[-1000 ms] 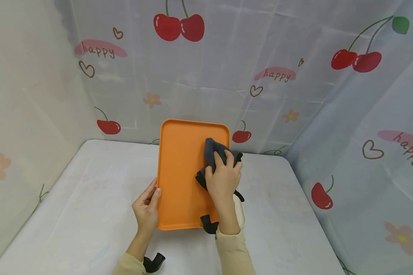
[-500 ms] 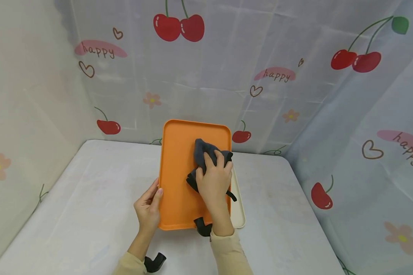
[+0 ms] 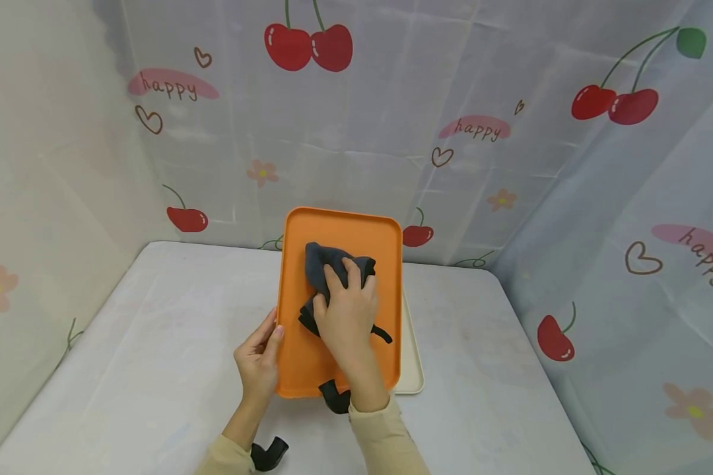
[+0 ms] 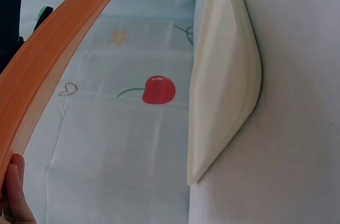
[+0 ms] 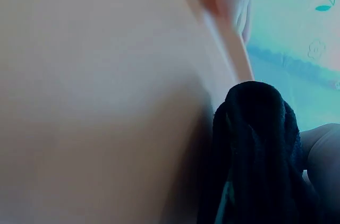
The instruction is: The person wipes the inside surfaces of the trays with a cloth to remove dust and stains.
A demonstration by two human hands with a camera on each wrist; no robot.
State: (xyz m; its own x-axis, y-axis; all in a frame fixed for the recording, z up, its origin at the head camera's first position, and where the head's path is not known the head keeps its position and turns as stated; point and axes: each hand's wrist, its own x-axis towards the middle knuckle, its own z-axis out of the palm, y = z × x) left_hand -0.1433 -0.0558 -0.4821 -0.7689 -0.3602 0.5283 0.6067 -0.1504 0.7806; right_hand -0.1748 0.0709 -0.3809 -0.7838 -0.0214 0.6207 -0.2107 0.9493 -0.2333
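Note:
An orange rectangular tray (image 3: pixel 383 241) is tilted up toward the head camera, its raised rim all round. My left hand (image 3: pixel 258 364) grips its left edge, thumb on the near side of the rim; in the left wrist view that hand (image 4: pixel 18 192) shows at the lower left. Bunched under my right hand (image 3: pixel 350 320) is a dark grey cloth (image 3: pixel 321 260) with black edging, held by bent, spread fingers against the middle of the tray's face. In the right wrist view the cloth (image 5: pixel 260 144) looks almost black beside the blurred tray surface (image 5: pixel 95 75).
A cream tray (image 3: pixel 412 369) lies on the white table (image 3: pixel 475 369), partly hidden behind the orange one. Black curved pieces (image 3: pixel 335 398) sit at both wrists. A cherry-printed curtain (image 3: pixel 356 132) hangs behind the table and along the right side.
My right hand has slid the cloth leftward across the tray, from its right edge to the middle. The orange tray and left hand have shifted slightly right, and more of the cream tray shows.

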